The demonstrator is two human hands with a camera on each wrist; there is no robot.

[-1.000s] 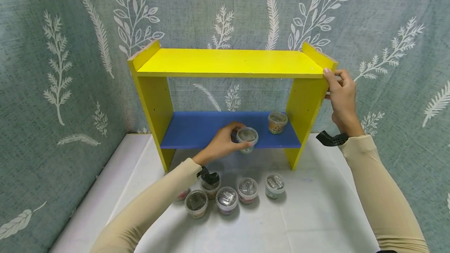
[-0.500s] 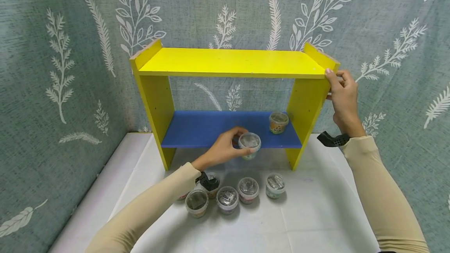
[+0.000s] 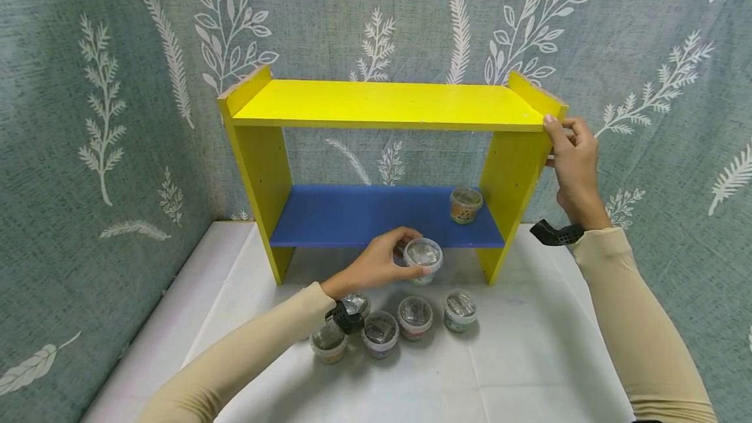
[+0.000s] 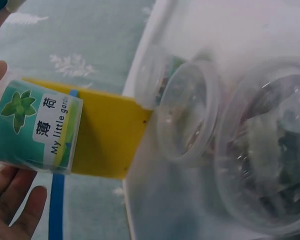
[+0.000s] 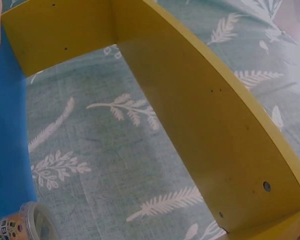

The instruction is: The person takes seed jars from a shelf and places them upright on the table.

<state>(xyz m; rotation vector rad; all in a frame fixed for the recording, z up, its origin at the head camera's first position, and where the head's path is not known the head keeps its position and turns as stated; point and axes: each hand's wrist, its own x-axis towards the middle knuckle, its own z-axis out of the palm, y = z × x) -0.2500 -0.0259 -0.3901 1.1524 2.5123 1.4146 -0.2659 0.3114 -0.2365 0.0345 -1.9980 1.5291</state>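
Observation:
My left hand grips a small clear-lidded tub by its sides, in front of the blue shelf's front edge and above the table. In the left wrist view the tub shows a green label with a mint leaf and "My little garden". My right hand holds the upper right side of the yellow shelf unit, thumb on its front edge. On the blue lower shelf, near the right end, stands another tub with an orange label.
On the white table below stand several lidded tubs, among them a pink-labelled tub and, at the right, a green-labelled tub. My left forearm partly covers those at the left. A patterned curtain hangs behind and at the sides.
My left hand has brought the tub down and slightly right, away from the blue shelf's edge toward the tubs on the table. My right hand keeps its hold on the unit.

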